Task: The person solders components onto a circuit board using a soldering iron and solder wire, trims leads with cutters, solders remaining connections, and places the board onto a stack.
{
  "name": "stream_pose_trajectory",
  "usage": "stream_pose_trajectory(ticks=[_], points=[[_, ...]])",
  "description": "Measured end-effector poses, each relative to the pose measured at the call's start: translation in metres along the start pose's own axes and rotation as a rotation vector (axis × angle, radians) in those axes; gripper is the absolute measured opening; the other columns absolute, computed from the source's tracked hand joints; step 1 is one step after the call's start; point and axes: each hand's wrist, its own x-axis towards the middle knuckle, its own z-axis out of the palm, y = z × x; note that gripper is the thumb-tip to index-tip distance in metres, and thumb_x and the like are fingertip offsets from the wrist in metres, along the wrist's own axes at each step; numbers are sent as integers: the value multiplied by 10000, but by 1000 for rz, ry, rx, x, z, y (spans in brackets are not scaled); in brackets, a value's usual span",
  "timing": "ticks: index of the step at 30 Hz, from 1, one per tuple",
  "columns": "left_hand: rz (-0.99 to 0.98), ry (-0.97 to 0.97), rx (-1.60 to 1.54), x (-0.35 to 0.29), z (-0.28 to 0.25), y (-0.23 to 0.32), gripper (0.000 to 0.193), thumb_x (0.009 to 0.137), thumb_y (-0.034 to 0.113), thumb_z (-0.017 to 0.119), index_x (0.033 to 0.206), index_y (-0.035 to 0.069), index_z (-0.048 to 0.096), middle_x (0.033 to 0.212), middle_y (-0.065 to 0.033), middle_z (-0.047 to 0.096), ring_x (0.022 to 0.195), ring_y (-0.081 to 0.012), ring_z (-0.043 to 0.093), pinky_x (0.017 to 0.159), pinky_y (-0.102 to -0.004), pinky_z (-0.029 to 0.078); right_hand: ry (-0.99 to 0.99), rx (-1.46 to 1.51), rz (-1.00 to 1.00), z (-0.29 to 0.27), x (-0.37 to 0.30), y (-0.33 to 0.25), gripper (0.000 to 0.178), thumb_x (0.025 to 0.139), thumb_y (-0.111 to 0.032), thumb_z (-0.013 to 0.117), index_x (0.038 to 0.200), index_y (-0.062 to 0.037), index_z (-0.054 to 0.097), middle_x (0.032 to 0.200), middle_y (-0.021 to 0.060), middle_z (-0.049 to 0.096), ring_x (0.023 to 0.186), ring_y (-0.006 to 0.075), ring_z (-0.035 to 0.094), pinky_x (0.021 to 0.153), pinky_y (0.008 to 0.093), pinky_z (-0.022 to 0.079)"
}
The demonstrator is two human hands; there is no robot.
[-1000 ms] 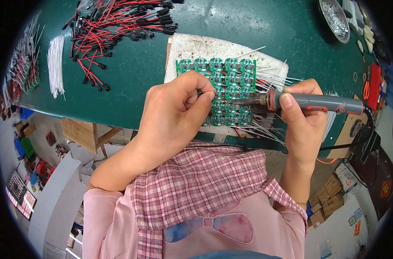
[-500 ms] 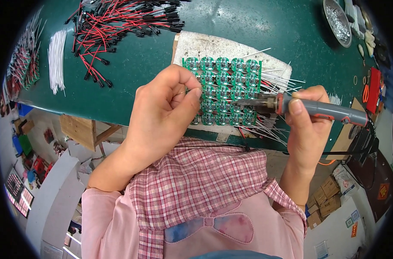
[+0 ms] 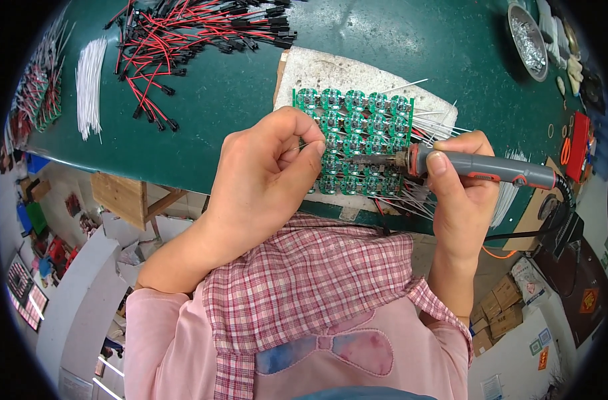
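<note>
My right hand grips a grey soldering iron with orange trim, its tip pointing left over the middle rows of a panel of small green circuit boards. At the panel's left edge, my left hand is closed in a pinch on a thin solder wire; its fingertips hide the wire's end. Whether the iron's tip touches a board cannot be made out. The panel rests on a stained white slab, and white leads stick out from its right side.
A heap of red and black connector wires lies at the far left, beside a bundle of white wires. Far right are a metal bowl and a red box. The iron's black cable runs at the right.
The soldering iron and my right hand have shifted left. My left hand, still pinching the wire, sits slightly farther right in the picture, as do the panel and slab.
</note>
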Motion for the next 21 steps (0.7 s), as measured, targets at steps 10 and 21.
stream_pose_trajectory(ticks=[10,21], points=[[11,-19,101,-3,10,1,27,897,-4,594,890,16,577,586,97,358,547,8,280,487,-196,213,18,2,-1,-2,-3,-2,175,857,-3,685,973,-14,555,884,49,636,800,69,605,710,198,477],[-9,93,-49,-11,-13,2,46,861,-7,601,888,23,578,546,71,360,523,-1,303,456,-215,238,107,-66,-29,-9,-13,-14,179,848,-26,694,960,-24,555,883,29,616,788,51,558,709,198,437]])
